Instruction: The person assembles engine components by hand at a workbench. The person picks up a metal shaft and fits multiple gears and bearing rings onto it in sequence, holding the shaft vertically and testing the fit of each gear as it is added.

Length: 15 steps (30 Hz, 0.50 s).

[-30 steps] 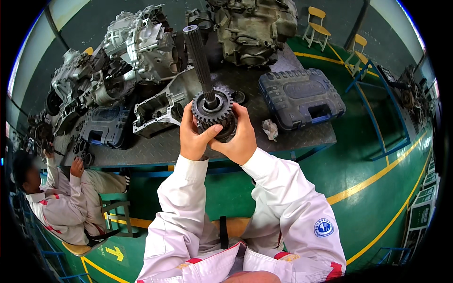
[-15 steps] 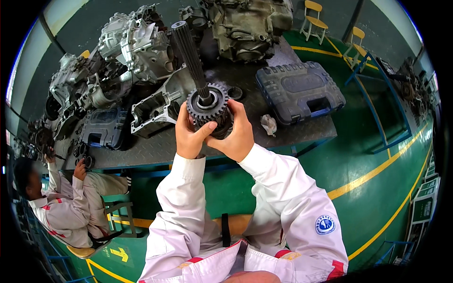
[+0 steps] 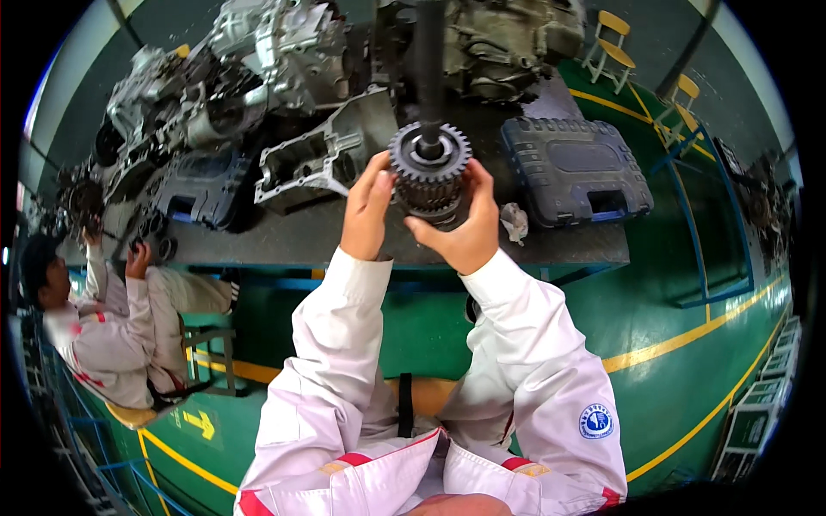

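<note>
A dark steel gear shaft point(image 3: 428, 185) stands upright between my hands, a toothed gear on top of a ribbed stack, with a long shaft rising from its centre. My left hand point(image 3: 368, 211) is closed against the stack's left side, its fingertips near the top gear. From the right, my right hand point(image 3: 467, 222) curls around the lower stack, the thumb across its near side. The lower end of the stack is partly hidden by the right thumb and fingers. Left of it on the bench lies an open metal gearbox housing half point(image 3: 314, 159).
Gearbox assemblies point(image 3: 284, 60) line the back of the dark metal bench point(image 3: 344, 245). Black tool cases stand to the right point(image 3: 576, 172) and left point(image 3: 200, 185). Crumpled wrapping point(image 3: 514, 222) lies by the right case. A seated person point(image 3: 116, 327) works at the left.
The gear shaft now stands more upright, its long end swung toward me. My left thumb has come off the stack's near side. The whole view has shifted slightly.
</note>
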Available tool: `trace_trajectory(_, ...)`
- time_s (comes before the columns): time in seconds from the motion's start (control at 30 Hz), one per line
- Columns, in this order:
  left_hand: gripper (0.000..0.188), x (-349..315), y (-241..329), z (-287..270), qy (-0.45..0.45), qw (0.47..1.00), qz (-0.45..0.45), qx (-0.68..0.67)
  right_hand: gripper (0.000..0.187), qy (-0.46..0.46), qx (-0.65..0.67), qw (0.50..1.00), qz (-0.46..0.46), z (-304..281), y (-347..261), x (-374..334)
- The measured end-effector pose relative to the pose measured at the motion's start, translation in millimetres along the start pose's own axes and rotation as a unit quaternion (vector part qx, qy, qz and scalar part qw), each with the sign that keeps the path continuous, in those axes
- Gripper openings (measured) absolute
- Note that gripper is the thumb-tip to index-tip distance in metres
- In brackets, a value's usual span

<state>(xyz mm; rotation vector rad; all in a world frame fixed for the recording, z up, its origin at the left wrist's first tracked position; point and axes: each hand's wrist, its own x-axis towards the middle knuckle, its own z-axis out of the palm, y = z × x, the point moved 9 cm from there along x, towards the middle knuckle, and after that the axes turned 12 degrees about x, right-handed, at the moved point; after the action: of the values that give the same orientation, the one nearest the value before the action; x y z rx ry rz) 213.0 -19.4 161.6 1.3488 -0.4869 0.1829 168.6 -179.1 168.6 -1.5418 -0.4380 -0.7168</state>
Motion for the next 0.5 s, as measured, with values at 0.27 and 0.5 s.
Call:
trace_trajectory(0.27,0.047,-2.6,-0.2,-0.3,-0.021,0.999,-0.007,0.026,0.106,0.000,0.038,0.998,0.044,-4.6,13.0,-4.4)
trace_trajectory(0.5,0.048,-1.4,7.5,7.0,-0.031,0.999,0.017,0.041,0.096,-0.001,0.047,0.997,0.056,-7.5,17.9,-3.7)
